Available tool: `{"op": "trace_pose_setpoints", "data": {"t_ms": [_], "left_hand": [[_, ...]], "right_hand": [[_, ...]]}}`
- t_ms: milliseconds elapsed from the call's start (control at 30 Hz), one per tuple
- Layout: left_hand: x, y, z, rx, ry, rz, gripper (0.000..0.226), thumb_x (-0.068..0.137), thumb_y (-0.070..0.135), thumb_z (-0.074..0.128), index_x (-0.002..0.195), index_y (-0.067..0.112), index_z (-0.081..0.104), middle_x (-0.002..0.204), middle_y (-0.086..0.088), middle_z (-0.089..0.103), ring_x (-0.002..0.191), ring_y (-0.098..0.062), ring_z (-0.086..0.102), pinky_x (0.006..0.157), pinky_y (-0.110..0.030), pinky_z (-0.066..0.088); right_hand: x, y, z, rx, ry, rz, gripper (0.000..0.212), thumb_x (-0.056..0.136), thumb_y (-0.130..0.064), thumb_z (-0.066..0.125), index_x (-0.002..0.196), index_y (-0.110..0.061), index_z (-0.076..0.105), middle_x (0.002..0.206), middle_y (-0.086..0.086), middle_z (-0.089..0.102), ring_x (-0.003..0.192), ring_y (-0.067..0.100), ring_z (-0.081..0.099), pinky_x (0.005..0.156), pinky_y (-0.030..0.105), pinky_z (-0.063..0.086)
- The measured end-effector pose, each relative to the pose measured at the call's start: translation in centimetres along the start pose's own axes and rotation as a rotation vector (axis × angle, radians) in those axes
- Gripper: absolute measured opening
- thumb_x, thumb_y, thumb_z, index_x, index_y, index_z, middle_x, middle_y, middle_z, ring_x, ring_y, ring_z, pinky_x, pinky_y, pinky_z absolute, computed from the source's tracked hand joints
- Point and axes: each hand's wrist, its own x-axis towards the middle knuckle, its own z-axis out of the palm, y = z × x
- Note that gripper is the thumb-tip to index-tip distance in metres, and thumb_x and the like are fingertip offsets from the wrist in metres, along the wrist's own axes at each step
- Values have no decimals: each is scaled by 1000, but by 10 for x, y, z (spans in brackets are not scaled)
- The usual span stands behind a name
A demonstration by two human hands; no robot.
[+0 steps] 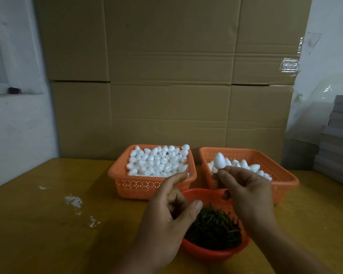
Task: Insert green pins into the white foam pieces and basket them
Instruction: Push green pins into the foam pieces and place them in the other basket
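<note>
A yellow-brown tabletop (48,224) is sitting in front of a big cardboard wall (166,76). The right hand (246,190) is pinching one white foam piece (219,160) by its bottom and holding it up over the right orange basket (281,175), which is holding more foam pieces. The left hand (166,218) is hanging loose, with fingers half curled and holding nothing. Under both hands, a red bowl (210,252) is holding the green pins (212,228). The left orange basket (139,184) is sitting full of foam pieces (158,161).
</note>
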Motion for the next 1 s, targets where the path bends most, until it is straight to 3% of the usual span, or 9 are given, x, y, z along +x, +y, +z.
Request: {"op": "trace_pose_setpoints", "data": {"t_ms": [100, 233, 400, 500, 600, 667, 767, 1000], "left_hand": [[0, -2, -1, 36, -7, -4, 49, 78, 57, 67, 124, 54, 52, 70, 10, 57, 68, 2, 56, 68, -14, 46], [0, -4, 0, 85, -22, -11, 43, 77, 57, 66, 118, 57, 53, 70, 6, 59, 67, 0, 58, 68, -17, 46], [0, -6, 1, 122, -14, -31, 42, 74, 60, 65, 114, 57, 52, 71, 5, 61, 69, -5, 61, 79, -39, 50], [0, -4, 1, 138, -2, -45, 43, 73, 60, 65, 114, 58, 51, 72, 6, 62, 70, -6, 62, 79, -35, 50], [-1, -1, 1, 147, 1, -45, 42, 77, 48, 69, 114, 58, 51, 70, 8, 59, 68, -2, 61, 72, -19, 47], [-2, 1, 1, 159, -12, -47, 43, 81, 39, 72, 116, 54, 52, 69, 8, 59, 67, 0, 60, 71, -16, 46], [-3, 3, 0, 171, -31, -50, 44, 85, 28, 75, 119, 47, 55, 69, 8, 58, 65, 2, 58, 68, -16, 46], [-4, 3, 2, 156, -40, -55, 44, 79, 38, 72, 118, 47, 55, 67, 8, 57, 65, 0, 58, 68, -16, 45]], "right_hand": [[27, 11, -12, -33, 97, 21, 13, 91, -9, 68, 85, -19, 73, 74, -4, 77, 66, 8, 73, 49, 19, 53], [61, 25, -28, -120, 197, 65, 8, 91, -11, 70, 92, -18, 74, 73, -3, 76, 67, 7, 74, 55, 25, 55], [97, 37, -40, -285, 267, 61, 11, 91, -14, 70, 85, -23, 74, 76, -5, 73, 71, 14, 73, 67, 39, 60], [112, 46, -43, -442, 277, 72, 8, 91, -20, 69, 89, -22, 77, 76, -6, 72, 71, 20, 69, 72, 48, 61], [122, 53, -43, -590, 270, 119, 9, 90, -23, 68, 91, -25, 77, 72, -5, 69, 68, 20, 66, 63, 40, 57], [127, 55, -42, -704, 266, 181, 10, 88, -26, 69, 82, -26, 77, 69, -1, 66, 68, 23, 64, 60, 32, 49], [135, 57, -39, -844, 221, 282, 18, 86, -24, 67, 71, -17, 74, 70, 6, 67, 68, 26, 63, 63, 32, 51], [143, 52, -35, -919, 187, 374, 9, 79, -15, 72, 76, -8, 70, 75, 10, 66, 64, 23, 60, 50, 25, 37]]}}
